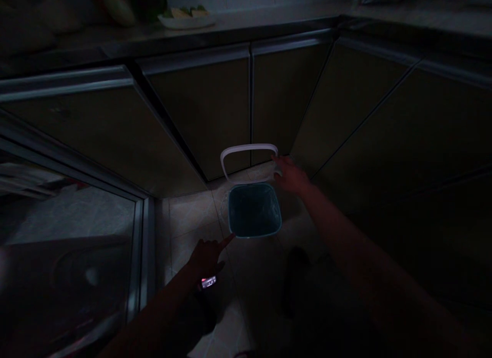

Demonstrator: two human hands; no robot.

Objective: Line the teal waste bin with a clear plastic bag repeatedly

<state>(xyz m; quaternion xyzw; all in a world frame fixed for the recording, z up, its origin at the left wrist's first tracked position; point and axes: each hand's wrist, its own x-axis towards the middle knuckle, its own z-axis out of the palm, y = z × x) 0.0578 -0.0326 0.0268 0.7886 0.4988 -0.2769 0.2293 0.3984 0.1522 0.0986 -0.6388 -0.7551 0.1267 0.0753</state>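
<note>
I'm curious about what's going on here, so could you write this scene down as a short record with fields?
Setting: dim kitchen, tile floor below dark cabinet doors
Left hand: wears a lit wristwatch; fingers reach the bin's near corner
Right hand: fingers beside the handle's right end; contact unclear
Container: square teal bin on the floor, white handle raised
Also: plate of food on the counter
</note>
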